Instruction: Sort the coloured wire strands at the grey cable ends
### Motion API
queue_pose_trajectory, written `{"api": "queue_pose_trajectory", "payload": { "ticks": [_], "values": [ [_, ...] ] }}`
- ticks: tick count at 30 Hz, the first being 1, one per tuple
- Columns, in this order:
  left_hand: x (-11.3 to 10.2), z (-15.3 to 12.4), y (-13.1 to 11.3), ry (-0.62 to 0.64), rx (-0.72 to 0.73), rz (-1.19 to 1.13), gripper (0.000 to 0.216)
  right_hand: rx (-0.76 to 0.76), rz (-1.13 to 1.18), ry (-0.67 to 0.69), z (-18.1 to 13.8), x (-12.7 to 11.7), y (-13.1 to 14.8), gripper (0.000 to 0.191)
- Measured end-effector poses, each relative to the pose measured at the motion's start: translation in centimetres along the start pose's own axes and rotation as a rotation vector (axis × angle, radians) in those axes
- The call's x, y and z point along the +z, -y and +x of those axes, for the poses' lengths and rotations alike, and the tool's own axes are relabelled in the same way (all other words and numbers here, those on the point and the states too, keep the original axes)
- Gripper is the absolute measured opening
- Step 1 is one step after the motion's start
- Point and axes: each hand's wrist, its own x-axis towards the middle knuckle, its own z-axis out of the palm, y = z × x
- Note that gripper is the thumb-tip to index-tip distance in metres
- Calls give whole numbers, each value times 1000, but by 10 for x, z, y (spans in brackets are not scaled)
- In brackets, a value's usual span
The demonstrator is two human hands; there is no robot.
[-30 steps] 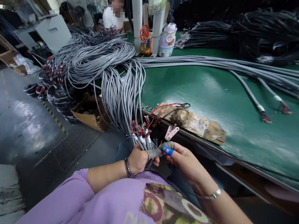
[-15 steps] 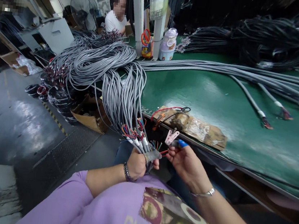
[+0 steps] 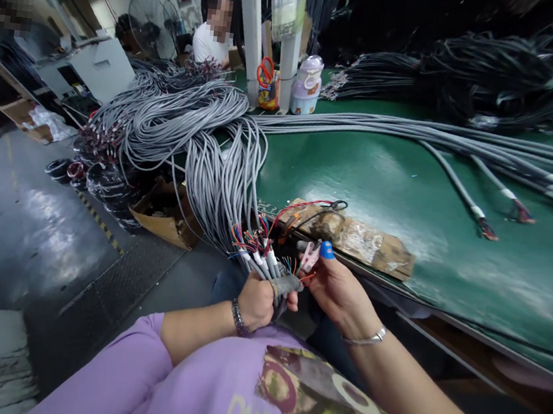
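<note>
My left hand [image 3: 259,300] is closed round a bundle of grey cables [image 3: 265,267]. A grey wrap covers its thumb, and the cables' white-banded ends fan out into thin coloured wires [image 3: 255,239]. Close by on the right, my right hand [image 3: 334,288] has a blue cover on its thumb and pinches a small pink clip [image 3: 309,257]. A red-orange wire [image 3: 307,277] reaches across the small gap between the hands. The fingertips behind the clip are partly hidden.
A taped wooden board [image 3: 366,239] with leads lies along the edge of the green bench [image 3: 441,180]. Large coils of grey cable [image 3: 187,115] hang over its left side. Scissors [image 3: 265,71] and a purple container [image 3: 307,86] stand by a post. Another person [image 3: 211,41] sits behind.
My right hand has moved left and slightly up, nearer the cable ends, and the pink clip has turned and shifted left with it. My left hand keeps its hold.
</note>
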Motion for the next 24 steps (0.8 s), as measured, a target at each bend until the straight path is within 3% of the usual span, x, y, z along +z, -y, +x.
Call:
{"api": "queue_pose_trajectory", "payload": {
  "ticks": [12, 20, 24],
  "values": [
    [-6, 2, 5, 16, -10, -17, 35, 109, 89, 43, -6, 2, 0, 51],
    [-21, -2, 13, 17, 8, 42, 39, 323, -23, 251, -19, -20, 3, 56],
    [-24, -3, 14, 124, 7, 138, 37, 182, -253, 256, -28, -17, 8, 39]
  ]
}}
